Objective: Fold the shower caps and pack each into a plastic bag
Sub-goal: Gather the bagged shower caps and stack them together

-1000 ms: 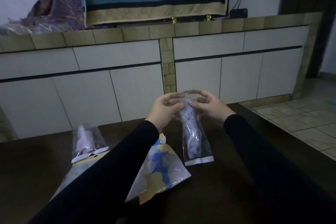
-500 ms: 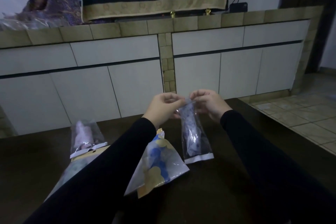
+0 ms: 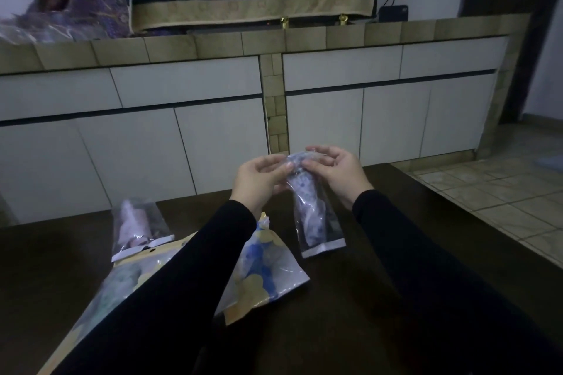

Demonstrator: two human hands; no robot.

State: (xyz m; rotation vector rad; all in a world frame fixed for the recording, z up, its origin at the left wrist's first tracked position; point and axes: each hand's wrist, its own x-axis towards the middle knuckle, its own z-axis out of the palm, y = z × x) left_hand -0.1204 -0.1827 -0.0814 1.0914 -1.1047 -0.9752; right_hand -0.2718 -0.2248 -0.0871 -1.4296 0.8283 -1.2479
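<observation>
A clear plastic bag (image 3: 316, 216) with a white strip at its bottom hangs upright over the dark table (image 3: 350, 298); a folded bluish patterned shower cap sits inside it. My left hand (image 3: 259, 179) pinches the bag's top edge from the left. My right hand (image 3: 335, 170) pinches the same top edge from the right, fingers curled over the opening. Another packed bag with a pale pink cap (image 3: 137, 222) lies on the table at the left.
A larger blue-and-yellow printed packet (image 3: 265, 271) lies under my left forearm, and a second printed packet (image 3: 122, 280) lies at the lower left. White cabinet doors (image 3: 213, 131) stand behind the table. Tiled floor (image 3: 502, 192) is to the right.
Both hands have stayed at the bag's top while the fingers shifted along the opening; the top edge is now bent over between them. The bag's bottom stays near the table.
</observation>
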